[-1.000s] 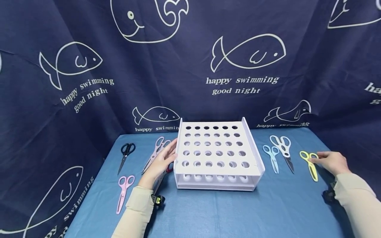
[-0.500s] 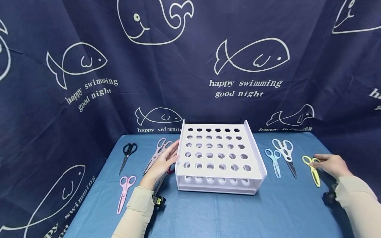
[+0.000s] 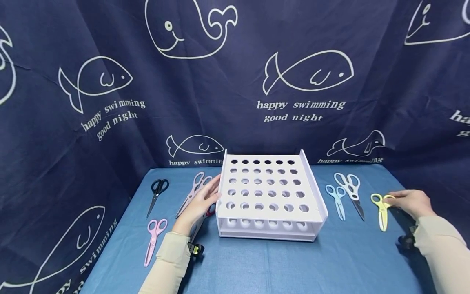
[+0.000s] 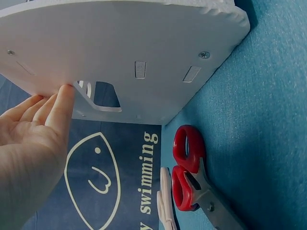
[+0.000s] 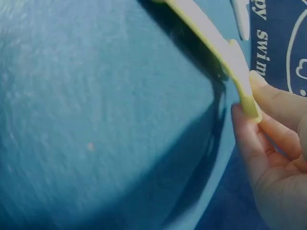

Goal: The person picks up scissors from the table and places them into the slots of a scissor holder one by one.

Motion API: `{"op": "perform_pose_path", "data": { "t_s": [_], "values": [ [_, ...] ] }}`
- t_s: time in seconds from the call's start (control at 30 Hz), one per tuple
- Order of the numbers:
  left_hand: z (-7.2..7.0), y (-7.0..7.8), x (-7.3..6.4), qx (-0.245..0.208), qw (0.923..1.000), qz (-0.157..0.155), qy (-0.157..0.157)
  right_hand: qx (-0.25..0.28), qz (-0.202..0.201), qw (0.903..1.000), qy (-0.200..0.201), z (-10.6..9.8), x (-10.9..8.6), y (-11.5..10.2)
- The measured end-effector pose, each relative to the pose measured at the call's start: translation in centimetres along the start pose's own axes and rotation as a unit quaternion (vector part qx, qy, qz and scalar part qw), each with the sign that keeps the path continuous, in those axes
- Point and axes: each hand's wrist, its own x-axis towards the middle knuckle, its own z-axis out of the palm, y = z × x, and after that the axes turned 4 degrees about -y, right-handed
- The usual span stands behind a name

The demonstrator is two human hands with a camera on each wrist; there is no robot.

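My left hand (image 3: 196,208) touches the left side of a white rack (image 3: 268,213) with rows of round holes. The left wrist view shows its extended fingertips at the rack's side panel (image 4: 110,38), near a cut-out. On the far right, my right hand (image 3: 413,203) pinches one handle loop of yellow scissors (image 3: 383,216) between thumb and fingers. Their blades point toward the front of the table. In the right wrist view the yellow scissors (image 5: 204,24) stand tilted over the blue cloth, with a dark shadow beneath.
Light blue scissors (image 3: 338,203) and white-handled scissors (image 3: 351,187) lie right of the rack. To its left are black scissors (image 3: 158,190), pink scissors (image 3: 152,241), pale pink scissors (image 3: 192,191) and red-handled scissors (image 4: 189,148). A dark blue fish-print curtain (image 3: 205,98) hangs behind.
The yellow scissors have turned, their tips swinging left, as my right hand took hold of the loop. My left hand has stayed at the rack. The head view has shifted slightly.
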Motion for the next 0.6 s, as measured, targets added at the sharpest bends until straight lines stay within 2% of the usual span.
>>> {"op": "perform_pose_path", "data": {
  "t_s": [0.23, 0.37, 0.5, 0.6],
  "values": [
    [-0.1, -0.2, 0.0, -0.009, 0.9999, 0.007, -0.005, 0.082, 0.002, 0.9964, -0.023, -0.9, 0.0, -0.5],
    [-0.1, -0.3, 0.1, -0.007, 1.0, 0.002, -0.004, 0.133, 0.002, 0.9904, -0.038, -1.6, -0.1, -1.2],
    [-0.1, -0.4, 0.2, -0.001, 1.0, 0.005, -0.002, 0.153, 0.012, 0.987, -0.047, -2.6, -0.3, -2.2],
    [-0.1, -0.3, 0.2, 0.001, 1.0, 0.007, -0.001, 0.158, -0.003, 0.9861, -0.052, -3.1, -0.6, -2.8]
  ]
}}
